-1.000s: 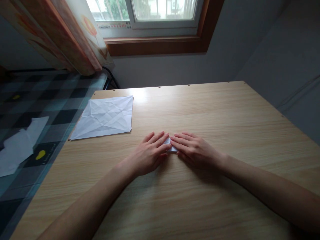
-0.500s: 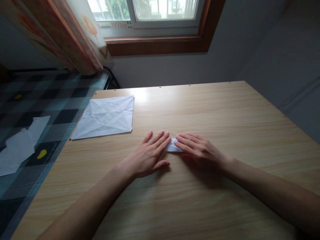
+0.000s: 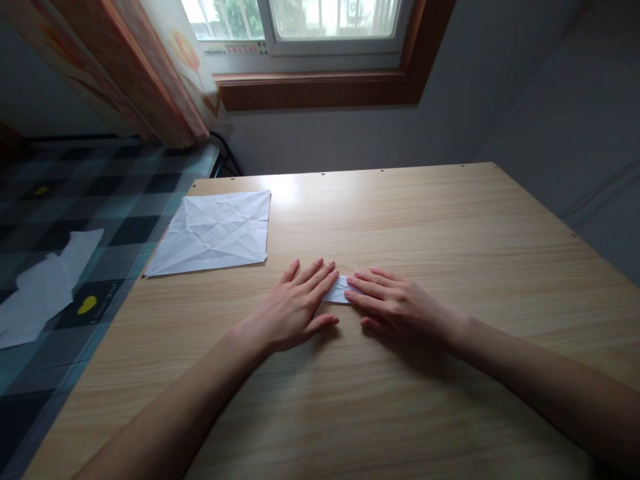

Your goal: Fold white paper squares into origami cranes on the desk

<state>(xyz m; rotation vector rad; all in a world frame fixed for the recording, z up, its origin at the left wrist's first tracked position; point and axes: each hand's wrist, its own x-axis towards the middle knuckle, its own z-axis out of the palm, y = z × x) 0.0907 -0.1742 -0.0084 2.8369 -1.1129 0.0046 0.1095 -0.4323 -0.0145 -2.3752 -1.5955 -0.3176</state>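
A small folded piece of white paper (image 3: 340, 291) lies on the wooden table (image 3: 450, 220), mostly covered by my hands. My left hand (image 3: 295, 307) rests flat on its left part, fingers stretched out and apart. My right hand (image 3: 395, 303) lies flat on its right part, fingers extended and pointing left. The fingertips of both hands nearly meet over the paper. Only a small strip of the paper shows between them.
A larger creased white sheet (image 3: 215, 232) lies flat at the table's far left. Left of the table is a checked blue and black cover (image 3: 75, 220) with crumpled white paper (image 3: 40, 293) on it. A curtain (image 3: 135, 73) and window (image 3: 305, 27) are behind.
My right hand has slid a little back to the left over the folded paper. My left hand has barely shifted. The view has drifted slightly.
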